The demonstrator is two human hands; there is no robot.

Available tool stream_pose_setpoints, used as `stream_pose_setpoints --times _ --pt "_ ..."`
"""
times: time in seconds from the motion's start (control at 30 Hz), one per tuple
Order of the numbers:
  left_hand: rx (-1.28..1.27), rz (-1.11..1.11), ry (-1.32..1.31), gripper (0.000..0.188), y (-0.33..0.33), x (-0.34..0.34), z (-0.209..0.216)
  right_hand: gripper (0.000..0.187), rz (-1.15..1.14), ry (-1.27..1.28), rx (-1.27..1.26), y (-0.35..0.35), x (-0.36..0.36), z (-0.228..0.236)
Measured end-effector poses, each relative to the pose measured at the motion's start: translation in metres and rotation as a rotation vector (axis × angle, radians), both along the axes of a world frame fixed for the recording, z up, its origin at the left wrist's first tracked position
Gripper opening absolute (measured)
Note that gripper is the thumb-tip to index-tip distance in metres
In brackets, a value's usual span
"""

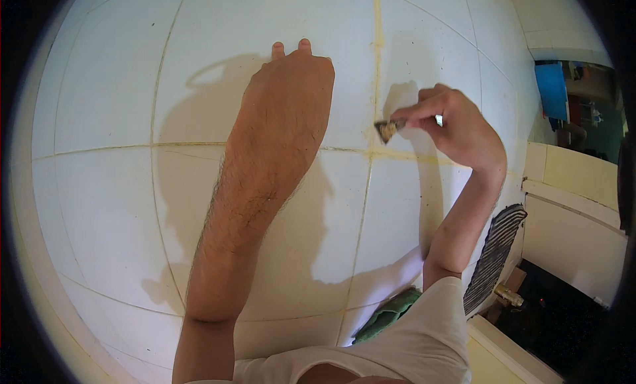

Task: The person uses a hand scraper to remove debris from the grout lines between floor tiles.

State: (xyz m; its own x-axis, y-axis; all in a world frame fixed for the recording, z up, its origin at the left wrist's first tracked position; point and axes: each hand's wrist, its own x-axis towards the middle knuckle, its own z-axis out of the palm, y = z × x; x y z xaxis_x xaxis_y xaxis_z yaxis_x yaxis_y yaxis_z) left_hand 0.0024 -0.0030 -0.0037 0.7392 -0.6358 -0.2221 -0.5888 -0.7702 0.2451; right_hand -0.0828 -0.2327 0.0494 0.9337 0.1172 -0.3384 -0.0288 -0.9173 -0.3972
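Note:
My left hand [288,99] rests on the white tiled surface [265,278], seen from its back. Two of its fingertips stretch out past the knuckles, apart, and the other fingers are hidden. To the right, my right hand [460,122] pinches a small scraper [391,128] between thumb and fingers. Its dark, wedge-shaped tip carries some pale, crumbly matter and sits close to where two tile joints cross. Yellowish grout [378,46] runs up the joint above that crossing, and a yellow smear spreads along the joint to its right.
Near my body lies a crumpled green cloth [387,316]. A dark striped mat [497,251] lies beside my right forearm. Farther right are a pale ledge [573,208], a blue panel-like object [552,91] and a dark recess [556,324] with a brass-coloured fitting [509,295].

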Motion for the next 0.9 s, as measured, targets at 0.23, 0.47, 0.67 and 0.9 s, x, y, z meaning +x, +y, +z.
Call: stream_pose_setpoints --times 0.23,0.47,0.67,0.9 --pt "0.012 0.015 0.007 0.079 -0.001 0.0 0.001 0.028 -0.05 0.039 0.015 0.001 0.0 0.002" --pt "0.027 -0.015 -0.034 0.079 -0.001 -0.001 -0.005 0.025 0.017 0.123 -0.034 -0.001 -0.001 0.001" --pt "0.005 0.035 0.044 0.077 -0.002 0.001 0.002 0.025 -0.01 0.214 0.053 -0.004 -0.004 0.002" --pt "-0.022 0.015 0.045 0.076 -0.001 0.002 0.002 0.021 -0.012 0.266 0.051 -0.001 -0.004 0.006"
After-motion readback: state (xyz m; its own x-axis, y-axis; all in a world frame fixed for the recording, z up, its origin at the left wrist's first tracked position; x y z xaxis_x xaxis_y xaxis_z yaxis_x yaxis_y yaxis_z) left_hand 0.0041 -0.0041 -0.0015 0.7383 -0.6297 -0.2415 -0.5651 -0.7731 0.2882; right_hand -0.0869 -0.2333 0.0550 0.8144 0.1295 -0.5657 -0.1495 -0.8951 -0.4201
